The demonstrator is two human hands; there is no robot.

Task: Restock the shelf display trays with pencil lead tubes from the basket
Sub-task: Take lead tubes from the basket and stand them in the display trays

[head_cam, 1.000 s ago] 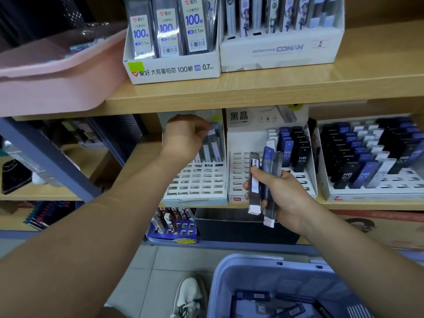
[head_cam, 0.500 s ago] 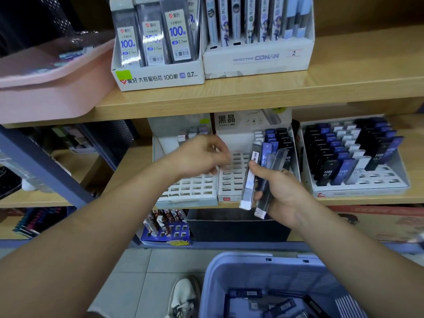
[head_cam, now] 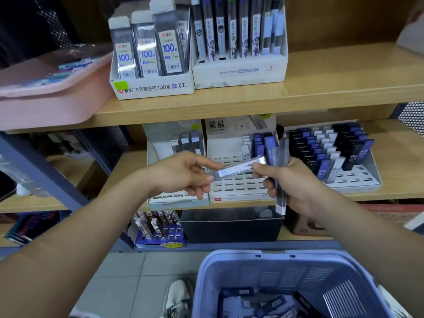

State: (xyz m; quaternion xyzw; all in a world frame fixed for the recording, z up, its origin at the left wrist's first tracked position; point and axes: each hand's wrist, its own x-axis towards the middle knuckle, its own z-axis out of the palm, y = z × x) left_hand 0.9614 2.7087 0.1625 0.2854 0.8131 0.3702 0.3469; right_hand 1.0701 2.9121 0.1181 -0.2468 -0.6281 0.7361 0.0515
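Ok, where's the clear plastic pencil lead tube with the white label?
Head view, centre: the clear plastic pencil lead tube lies almost level, its ends pinched by the left hand and the right hand, in front of the white slotted display tray.

The light is soft and even. Glare shines on the tube (head_cam: 238, 168) by the right hand (head_cam: 296, 182); far edges bend and blur.

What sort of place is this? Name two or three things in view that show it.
Most likely a stationery shop. Wooden shelves carry display trays of pencil lead tubes, one box is printed 100 and 0.7, and a basket of more tubes sits below.
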